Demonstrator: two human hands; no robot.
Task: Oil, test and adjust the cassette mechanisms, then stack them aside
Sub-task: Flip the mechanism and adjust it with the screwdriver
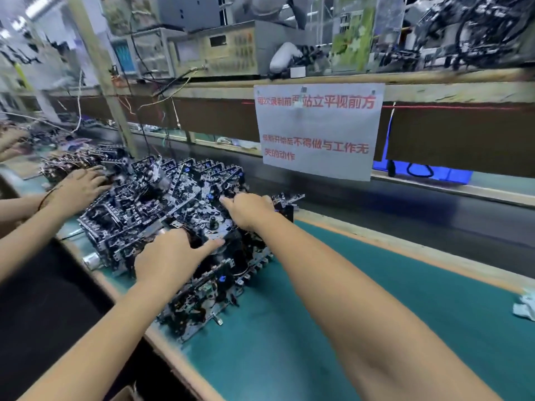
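Item: pile of cassette mechanisms (162,204), black plastic w/ metal parts, heaped at left of green table (318,328), several layers deep, running from near edge toward back. Top mechanism (214,224) sits on the pile nearest the wearer, held between both hands. Left hand (169,257): palm down on near side of it, fingers bent over the edge, thumb stretched along the top, gripping. Right hand (250,211): on far side of same unit, fingers curled round its edge, forefinger pointing left. Second person's hand (78,189) at far left, resting on the pile, fingers spread; exact hold can't tell, blurred. White paper sign (318,131) w/ red characters hangs from shelf behind. Conveyor belt (405,209) runs beyond the table. Crumpled cloth (525,308) at right edge of table. Test instruments (214,50) on upper shelf.
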